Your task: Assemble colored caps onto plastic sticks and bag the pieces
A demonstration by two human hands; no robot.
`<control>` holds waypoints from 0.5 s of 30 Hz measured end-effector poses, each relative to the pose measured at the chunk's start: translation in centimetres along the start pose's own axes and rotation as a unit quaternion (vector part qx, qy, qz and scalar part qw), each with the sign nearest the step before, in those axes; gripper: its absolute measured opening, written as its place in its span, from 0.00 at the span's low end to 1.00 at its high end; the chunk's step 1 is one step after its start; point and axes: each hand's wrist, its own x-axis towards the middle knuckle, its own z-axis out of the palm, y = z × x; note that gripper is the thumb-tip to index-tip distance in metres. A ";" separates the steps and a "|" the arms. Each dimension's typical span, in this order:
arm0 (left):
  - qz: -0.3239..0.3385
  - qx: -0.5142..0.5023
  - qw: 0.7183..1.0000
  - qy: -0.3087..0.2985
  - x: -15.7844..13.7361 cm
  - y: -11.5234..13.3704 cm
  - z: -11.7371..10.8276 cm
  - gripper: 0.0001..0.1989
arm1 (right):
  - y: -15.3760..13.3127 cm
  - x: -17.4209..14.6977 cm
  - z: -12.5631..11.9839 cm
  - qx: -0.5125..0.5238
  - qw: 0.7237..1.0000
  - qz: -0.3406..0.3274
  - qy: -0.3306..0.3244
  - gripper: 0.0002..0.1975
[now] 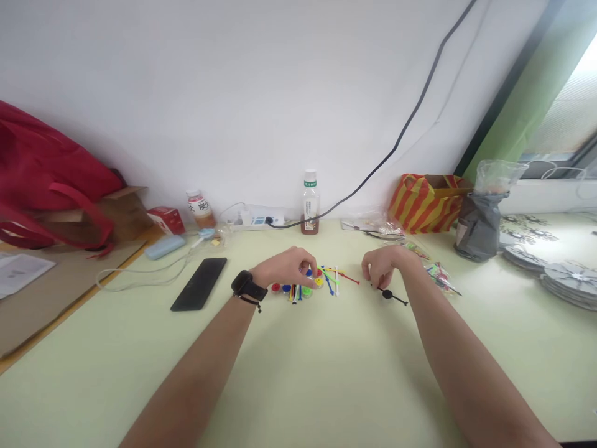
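My left hand (290,267), with a black watch at its wrist, is over a cluster of small coloured pieces. Its thumb and fingers curl together near a blue round piece (308,273); what they grip is too small to make out. Around it lie a red round piece (276,288), a yellow one (319,282) and a green one (306,291). Several thin coloured arrows, among them a white arrow (337,283), fan out to the right. My right hand (383,264) points downward, its closed fingertips at the end of a black arrow spinner (387,294).
A black phone (199,284) lies to the left. Along the wall stand a drink bottle (310,208), another bottle (200,210) and a striped bag (422,205). At right are a grey bag (479,227), a packet of coloured pieces (441,277) and stacked grey discs (571,283). A black cable (396,146) hangs down.
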 end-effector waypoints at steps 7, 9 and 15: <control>0.037 -0.028 0.989 0.138 0.1 1.3 -0.8 0.13 | -1.4 -2.0 -0.5 0.098 0.954 -0.273 0.076 0.11; 0.058 -0.075 0.985 0.146 0.1 2.0 -0.8 0.14 | -2.5 -2.3 -0.3 0.194 0.904 -0.364 0.115 0.11; 0.094 -0.242 0.935 0.242 0.6 3.1 -0.6 0.22 | -6.0 -1.4 1.2 0.442 0.767 -0.430 0.176 0.16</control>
